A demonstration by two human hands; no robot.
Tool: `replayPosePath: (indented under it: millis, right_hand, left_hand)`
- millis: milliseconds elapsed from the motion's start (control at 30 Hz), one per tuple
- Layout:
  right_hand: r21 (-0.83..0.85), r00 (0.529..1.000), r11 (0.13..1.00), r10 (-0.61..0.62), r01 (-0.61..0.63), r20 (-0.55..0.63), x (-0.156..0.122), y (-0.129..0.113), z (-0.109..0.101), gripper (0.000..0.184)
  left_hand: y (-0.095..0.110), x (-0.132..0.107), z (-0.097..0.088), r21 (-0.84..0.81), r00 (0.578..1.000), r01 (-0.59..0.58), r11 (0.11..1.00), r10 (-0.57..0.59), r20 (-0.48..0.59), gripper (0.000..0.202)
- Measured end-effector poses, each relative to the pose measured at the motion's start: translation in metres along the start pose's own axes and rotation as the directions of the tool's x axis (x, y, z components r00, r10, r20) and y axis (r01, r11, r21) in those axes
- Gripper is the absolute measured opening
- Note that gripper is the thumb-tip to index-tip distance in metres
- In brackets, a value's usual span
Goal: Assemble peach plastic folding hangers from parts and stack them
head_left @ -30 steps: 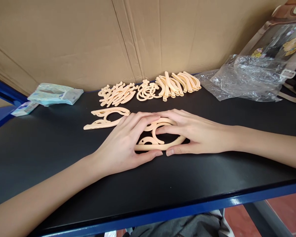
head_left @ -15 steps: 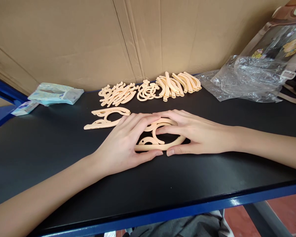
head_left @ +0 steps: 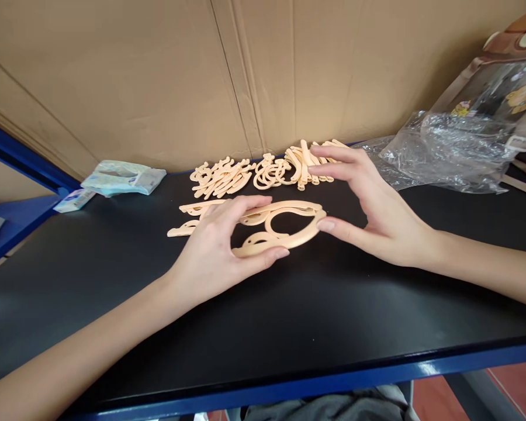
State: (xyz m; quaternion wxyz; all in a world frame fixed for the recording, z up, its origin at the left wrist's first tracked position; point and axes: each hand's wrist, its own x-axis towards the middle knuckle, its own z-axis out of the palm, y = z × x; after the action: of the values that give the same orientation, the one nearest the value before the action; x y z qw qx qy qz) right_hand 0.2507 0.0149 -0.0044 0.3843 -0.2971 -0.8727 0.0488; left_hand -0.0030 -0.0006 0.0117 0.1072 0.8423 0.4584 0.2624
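Observation:
My left hand [head_left: 214, 242] is closed around the left part of a cream plastic folding hanger [head_left: 300, 235], fingers over its far arm and thumb along its near arm. The hanger is folded, its two arms side by side with the curved hook between them. My right hand [head_left: 383, 213] is open at the hanger's right end. Its thumb tip is at the joint, and its other fingers are raised and spread apart. A second folded hanger [head_left: 182, 232] lies beyond my left hand, which partly hides it.
At the back of the black table [head_left: 263, 327] lie piles of loose cream arms [head_left: 225, 178], hooks [head_left: 269, 175] and curved bars [head_left: 304, 161]. Tissue packs [head_left: 123, 178] are at the left. Crumpled clear plastic [head_left: 456, 155] and a transparent bag [head_left: 486, 88] are at the right. Cardboard [head_left: 158, 76] stands behind.
My right hand has let go of the hanger, moving up and right with its fingers opening. My left hand keeps its hold. The whole view has shifted slightly.

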Motion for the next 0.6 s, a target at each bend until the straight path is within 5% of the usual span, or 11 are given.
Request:
replayPosePath:
  millis: [167, 433, 600]
  right_hand:
    - [-0.05, 0.998, 0.997, 0.056, -0.056, -0.004, 0.001, 0.003, 0.002, 0.043]
    - [-0.075, 0.992, 0.997, 0.004, 0.005, 0.128, -0.002, 0.005, 0.012, 0.043]
    - [-0.105, 0.976, 0.994, 0.014, 0.01, 0.218, -0.004, 0.009, 0.015, 0.042]
  left_hand:
    - [-0.011, 0.013, -0.031, 0.037, 0.978, 0.199, 0.979, -0.196, -0.077, 0.06]
    - [-0.08, 0.009, -0.067, -0.036, 0.981, 0.19, 0.981, -0.191, -0.022, 0.053]
    - [-0.097, 0.004, -0.073, -0.077, 0.981, 0.189, 0.979, -0.185, 0.057, 0.059]
